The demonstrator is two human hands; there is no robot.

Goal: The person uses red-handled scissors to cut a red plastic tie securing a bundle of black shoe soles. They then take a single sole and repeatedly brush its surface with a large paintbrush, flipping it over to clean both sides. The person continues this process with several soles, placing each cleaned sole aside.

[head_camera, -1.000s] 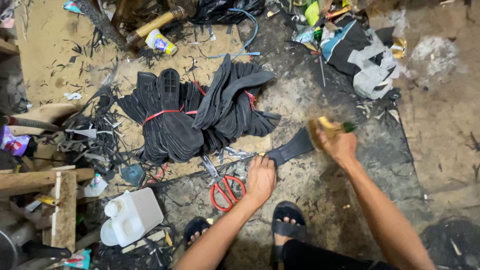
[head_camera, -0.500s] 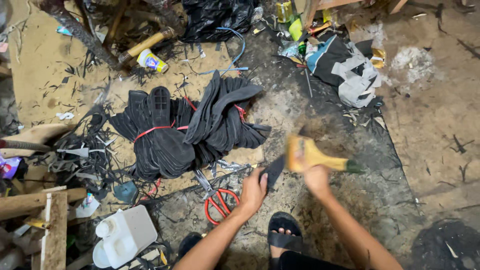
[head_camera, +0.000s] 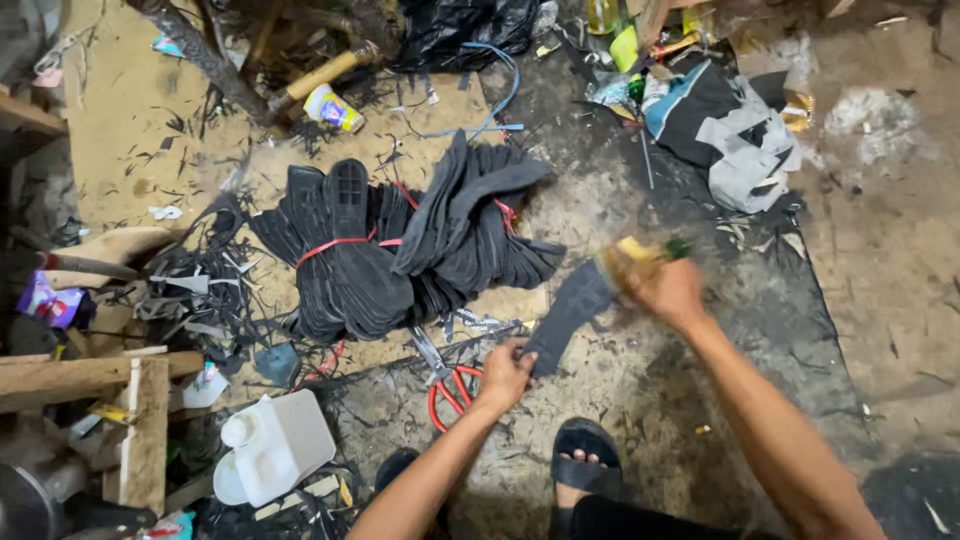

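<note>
The left hand (head_camera: pixel 505 368) is closed around the near end of a black rubber sole piece (head_camera: pixel 568 315), pinching it between thumb and fingers so that the piece slants up and to the right, above the dirty floor (head_camera: pixel 640 400). The right hand (head_camera: pixel 668 292) is wrapped around a brush (head_camera: pixel 640 255) with yellowish bristles and a green handle tip; the brush head meets the far end of the sole piece. That hand and the brush are blurred, so the exact grip of the fingers cannot be made out.

Just left of the left hand lie red-handled scissors (head_camera: pixel 448 385), blades pointing up toward a heap of black sole cut-outs (head_camera: pixel 400 250) — several of them bound together with a red band (head_camera: pixel 335 244). The heap rests on a tan board (head_camera: pixel 140 150) strewn with black rubber trimmings. Near the lower left stands a white plastic jug (head_camera: pixel 275 447), beside a wooden beam (head_camera: pixel 90 375). A small yellow can (head_camera: pixel 333 107) lies above the heap, close to a wooden handle (head_camera: pixel 320 72). At the upper right sits a bundle of grey and teal cloth (head_camera: pixel 735 130).

At the bottom edge, a foot in a black sandal (head_camera: pixel 585 465) rests on the floor between the two forearms.
</note>
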